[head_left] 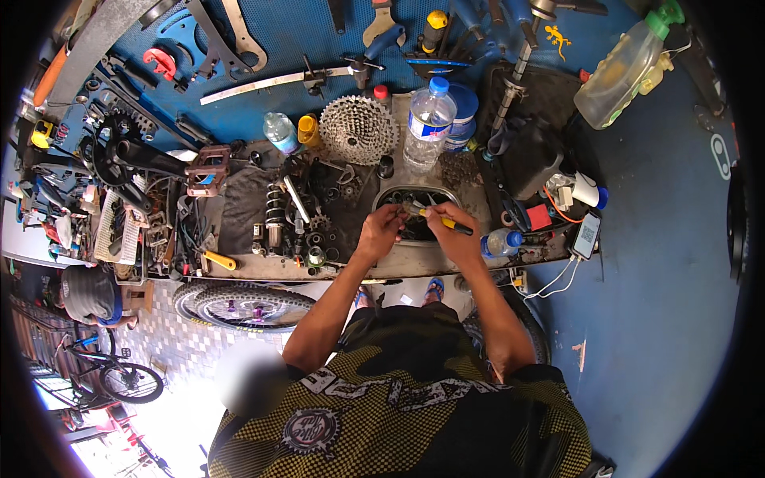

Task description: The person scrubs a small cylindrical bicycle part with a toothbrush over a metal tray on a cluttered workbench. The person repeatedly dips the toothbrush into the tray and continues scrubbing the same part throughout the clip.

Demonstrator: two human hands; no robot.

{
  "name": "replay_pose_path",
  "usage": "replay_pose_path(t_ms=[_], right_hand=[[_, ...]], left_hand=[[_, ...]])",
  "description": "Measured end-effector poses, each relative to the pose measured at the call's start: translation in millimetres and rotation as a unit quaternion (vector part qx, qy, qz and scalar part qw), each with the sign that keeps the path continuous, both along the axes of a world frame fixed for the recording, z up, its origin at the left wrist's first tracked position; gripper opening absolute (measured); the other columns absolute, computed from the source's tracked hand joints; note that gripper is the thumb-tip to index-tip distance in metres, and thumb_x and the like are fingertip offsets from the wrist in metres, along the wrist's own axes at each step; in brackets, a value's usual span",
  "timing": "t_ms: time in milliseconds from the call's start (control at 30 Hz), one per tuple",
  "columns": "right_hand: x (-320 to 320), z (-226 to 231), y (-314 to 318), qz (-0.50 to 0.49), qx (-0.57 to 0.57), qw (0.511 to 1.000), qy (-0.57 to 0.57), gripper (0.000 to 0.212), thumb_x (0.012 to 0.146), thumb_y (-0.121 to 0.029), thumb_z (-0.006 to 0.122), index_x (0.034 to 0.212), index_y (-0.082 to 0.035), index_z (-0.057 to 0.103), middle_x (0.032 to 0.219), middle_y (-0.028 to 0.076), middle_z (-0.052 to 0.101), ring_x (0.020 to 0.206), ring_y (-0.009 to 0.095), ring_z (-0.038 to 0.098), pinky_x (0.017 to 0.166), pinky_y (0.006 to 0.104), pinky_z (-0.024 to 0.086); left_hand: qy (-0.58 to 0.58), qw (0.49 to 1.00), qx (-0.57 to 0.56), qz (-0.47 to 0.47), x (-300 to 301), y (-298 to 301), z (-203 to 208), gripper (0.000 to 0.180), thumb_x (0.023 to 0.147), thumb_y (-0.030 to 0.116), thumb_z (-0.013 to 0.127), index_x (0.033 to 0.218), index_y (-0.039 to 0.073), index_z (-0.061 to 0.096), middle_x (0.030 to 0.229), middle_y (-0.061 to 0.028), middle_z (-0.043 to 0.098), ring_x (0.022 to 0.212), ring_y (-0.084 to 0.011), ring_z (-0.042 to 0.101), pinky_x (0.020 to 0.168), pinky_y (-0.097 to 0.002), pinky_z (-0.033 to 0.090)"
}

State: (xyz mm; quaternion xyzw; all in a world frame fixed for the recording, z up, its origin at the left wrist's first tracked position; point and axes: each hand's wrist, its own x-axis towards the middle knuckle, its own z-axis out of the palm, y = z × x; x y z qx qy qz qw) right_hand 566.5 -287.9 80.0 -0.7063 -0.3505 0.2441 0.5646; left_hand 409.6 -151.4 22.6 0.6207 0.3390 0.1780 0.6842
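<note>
Both my hands work above a metal tray with dark small parts in it, near the bench's front edge. My right hand is closed around a slim yellow-and-black tool. Its front end points toward my other hand; whether it is a knife or a screwdriver I cannot tell. My left hand pinches with its fingertips at the tool's tip. What lies between those fingers is too small to make out. A large water bottle with a blue cap stands behind the tray.
A bike cassette stands behind on the bench. A shock absorber, a pedal and loose parts lie to the left. On the right are a small bottle and a cabled phone. Tires lie below; another person is at far left.
</note>
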Motion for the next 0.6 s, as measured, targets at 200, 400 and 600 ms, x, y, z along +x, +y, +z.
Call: replay_pose_path(t_ms=[200,400,600], right_hand=[[-1.9,-11.7,-9.2,-0.043,-0.071,0.997,-0.006,0.022,0.102,-0.024,0.077,0.099,-0.003,0.073,0.080,0.003,0.071,0.076,0.008,0.062,0.072,0.0300,0.052],[-12.2,-9.8,-6.9,-0.056,-0.021,0.995,0.076,0.025,0.103,-0.026,0.076,0.097,-0.002,0.072,0.078,-0.001,0.067,0.076,0.005,0.057,0.070,0.0280,0.049],[-11.8,-5.0,-8.7,-0.053,-0.034,0.998,0.016,0.026,0.100,-0.030,0.079,0.099,-0.005,0.074,0.081,0.004,0.071,0.078,0.008,0.062,0.074,0.0313,0.053]], left_hand=[[-0.023,0.998,0.058,0.022,4.9,0.9,9.7,0.037,0.109,-0.001,0.057,0.145,-0.008,0.060,0.124,-0.0103,0.078,0.100,-0.0135,0.071,0.081,-0.0301,0.064],[-0.018,0.998,0.058,0.025,13.3,-1.0,6.3,0.037,0.109,-0.001,0.057,0.146,-0.006,0.060,0.124,-0.0101,0.078,0.103,-0.0143,0.073,0.083,-0.0312,0.066],[-0.037,0.995,0.082,0.030,14.2,-8.4,7.4,0.037,0.111,0.002,0.057,0.147,-0.007,0.059,0.126,-0.0133,0.078,0.109,-0.0176,0.076,0.083,-0.0323,0.067]])
